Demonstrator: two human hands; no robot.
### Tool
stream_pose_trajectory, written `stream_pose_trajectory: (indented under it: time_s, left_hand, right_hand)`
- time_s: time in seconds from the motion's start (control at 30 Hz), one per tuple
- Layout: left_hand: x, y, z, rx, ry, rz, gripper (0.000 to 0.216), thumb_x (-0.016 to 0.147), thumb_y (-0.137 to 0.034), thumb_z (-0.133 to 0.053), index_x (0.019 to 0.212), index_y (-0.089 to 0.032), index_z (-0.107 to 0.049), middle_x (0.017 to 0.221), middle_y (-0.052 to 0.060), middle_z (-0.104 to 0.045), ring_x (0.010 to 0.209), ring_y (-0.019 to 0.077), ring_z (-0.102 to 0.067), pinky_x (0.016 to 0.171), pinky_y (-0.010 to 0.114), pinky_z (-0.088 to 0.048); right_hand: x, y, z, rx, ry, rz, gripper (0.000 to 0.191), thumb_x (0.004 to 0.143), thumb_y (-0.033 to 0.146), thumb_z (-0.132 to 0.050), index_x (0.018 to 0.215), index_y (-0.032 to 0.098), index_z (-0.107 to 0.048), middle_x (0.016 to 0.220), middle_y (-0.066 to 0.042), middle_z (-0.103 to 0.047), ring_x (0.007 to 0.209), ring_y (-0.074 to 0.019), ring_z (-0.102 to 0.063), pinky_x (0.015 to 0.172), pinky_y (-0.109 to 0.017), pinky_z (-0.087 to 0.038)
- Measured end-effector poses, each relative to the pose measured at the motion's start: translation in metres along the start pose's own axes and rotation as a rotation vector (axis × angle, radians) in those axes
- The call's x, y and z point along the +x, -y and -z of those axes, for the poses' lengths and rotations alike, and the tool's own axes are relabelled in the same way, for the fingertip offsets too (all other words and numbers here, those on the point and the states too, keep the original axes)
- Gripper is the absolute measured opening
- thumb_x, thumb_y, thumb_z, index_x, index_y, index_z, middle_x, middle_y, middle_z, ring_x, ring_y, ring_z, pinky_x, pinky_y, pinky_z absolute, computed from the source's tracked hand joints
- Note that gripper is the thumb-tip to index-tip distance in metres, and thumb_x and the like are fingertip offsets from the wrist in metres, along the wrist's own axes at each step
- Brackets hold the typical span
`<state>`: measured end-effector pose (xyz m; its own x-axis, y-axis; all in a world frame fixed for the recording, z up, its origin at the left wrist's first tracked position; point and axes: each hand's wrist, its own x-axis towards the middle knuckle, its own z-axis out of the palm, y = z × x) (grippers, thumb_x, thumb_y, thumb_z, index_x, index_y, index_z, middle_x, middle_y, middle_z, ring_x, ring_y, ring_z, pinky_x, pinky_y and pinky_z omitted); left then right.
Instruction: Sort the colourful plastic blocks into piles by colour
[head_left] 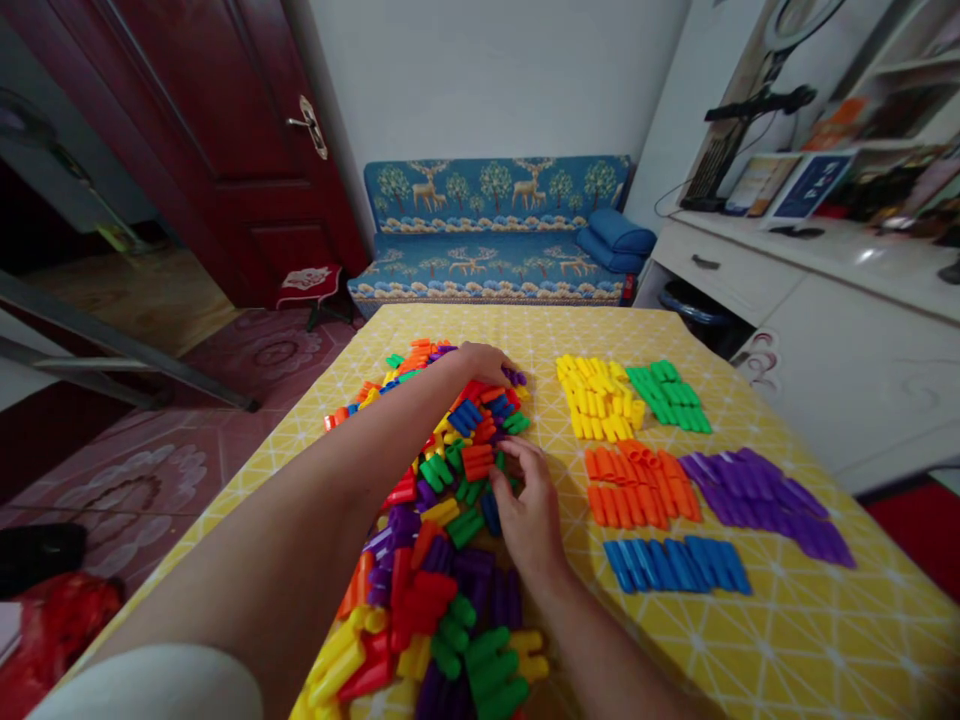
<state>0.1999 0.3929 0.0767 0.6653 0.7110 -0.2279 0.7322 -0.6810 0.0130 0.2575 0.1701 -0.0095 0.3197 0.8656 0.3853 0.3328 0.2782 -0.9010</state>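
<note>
A loose heap of plastic building pieces (pixel 465 525), mixed in colour and made of joined tubes, covers the left part of the table. My left hand (pixel 486 363) reaches over its far end, fingers bent down beside a purple piece (pixel 516 377); the fingertips are mostly hidden. At the heap's right edge is my right hand (pixel 531 505), thumb and forefinger apart, close to an orange piece (pixel 478 461). To the right lie groups of one colour each: yellow (pixel 600 398), green (pixel 669 396), orange (pixel 643 485), purple (pixel 765 500) and a blue row (pixel 677 565).
A yellow patterned cloth (pixel 750 640) covers the table. Beyond it stands a blue sofa (pixel 480 255) against the wall. White drawers (pixel 750 275) flank the right side. On the left are a red door (pixel 217 130), a small stool (pixel 309 284) and a metal frame (pixel 142 365).
</note>
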Motion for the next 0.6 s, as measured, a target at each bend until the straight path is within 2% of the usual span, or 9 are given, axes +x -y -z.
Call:
stream_pose_trajectory:
  time_s: [0.1, 0.2, 0.3, 0.43, 0.53, 0.6]
  left_hand:
    - [-0.002, -0.002, 0.007, 0.001, 0.071, -0.065, 0.050, 0.070, -0.031, -0.065, 0.120, -0.036, -0.067, 0.107, -0.003, -0.074, 0.091, 0.0209, -0.067, 0.078, 0.025, -0.049]
    - [-0.020, -0.005, 0.013, 0.016, 0.086, -0.104, 0.044, 0.069, -0.027, -0.061, 0.112, -0.032, -0.071, 0.100, -0.003, -0.075, 0.085, 0.0189, -0.067, 0.069, 0.022, -0.047]
    - [-0.050, -0.008, 0.017, 0.023, 0.081, -0.128, 0.040, 0.070, -0.025, -0.058, 0.108, -0.031, -0.072, 0.099, -0.003, -0.076, 0.084, 0.0180, -0.067, 0.066, 0.022, -0.045]
    - [-0.097, -0.012, 0.008, 0.028, -0.005, -0.161, 0.041, 0.073, -0.028, -0.059, 0.112, -0.029, -0.070, 0.097, 0.000, -0.075, 0.084, 0.0196, -0.068, 0.067, 0.023, -0.046]
    - [-0.128, -0.011, -0.007, -0.015, -0.115, -0.289, 0.031, 0.076, -0.029, -0.061, 0.106, -0.027, -0.071, 0.093, 0.001, -0.075, 0.086, 0.0197, -0.068, 0.074, 0.025, -0.047]
    - [-0.148, -0.010, -0.016, -0.049, -0.213, -0.369, 0.028, 0.079, -0.033, -0.063, 0.105, -0.025, -0.071, 0.098, 0.004, -0.074, 0.093, 0.0209, -0.067, 0.083, 0.027, -0.047]
  right_hand:
    - [0.003, -0.004, 0.002, 0.016, -0.026, 0.005, 0.027, 0.082, 0.019, -0.053, 0.108, 0.020, -0.059, 0.118, -0.010, -0.057, 0.113, -0.0229, -0.053, 0.097, -0.043, -0.046]
    - [0.005, -0.007, 0.004, 0.035, -0.036, -0.005, 0.026, 0.083, 0.021, -0.052, 0.108, 0.019, -0.059, 0.120, -0.011, -0.056, 0.114, -0.0229, -0.053, 0.091, -0.041, -0.050]
    - [0.005, -0.007, 0.005, 0.048, -0.041, -0.015, 0.026, 0.083, 0.025, -0.053, 0.108, 0.018, -0.059, 0.123, -0.013, -0.054, 0.116, -0.0239, -0.051, 0.083, -0.038, -0.053]
    - [0.006, -0.007, 0.006, 0.052, -0.067, -0.007, 0.029, 0.082, 0.028, -0.055, 0.109, 0.018, -0.059, 0.128, -0.014, -0.051, 0.119, -0.0252, -0.049, 0.082, -0.038, -0.053]
    - [0.007, -0.007, 0.006, 0.048, -0.081, 0.008, 0.030, 0.082, 0.029, -0.056, 0.109, 0.018, -0.058, 0.126, -0.014, -0.053, 0.119, -0.0253, -0.050, 0.084, -0.040, -0.052]
    - [0.007, -0.008, 0.007, 0.045, -0.081, 0.017, 0.030, 0.081, 0.029, -0.056, 0.110, 0.017, -0.058, 0.124, -0.014, -0.054, 0.118, -0.0250, -0.051, 0.085, -0.040, -0.052]
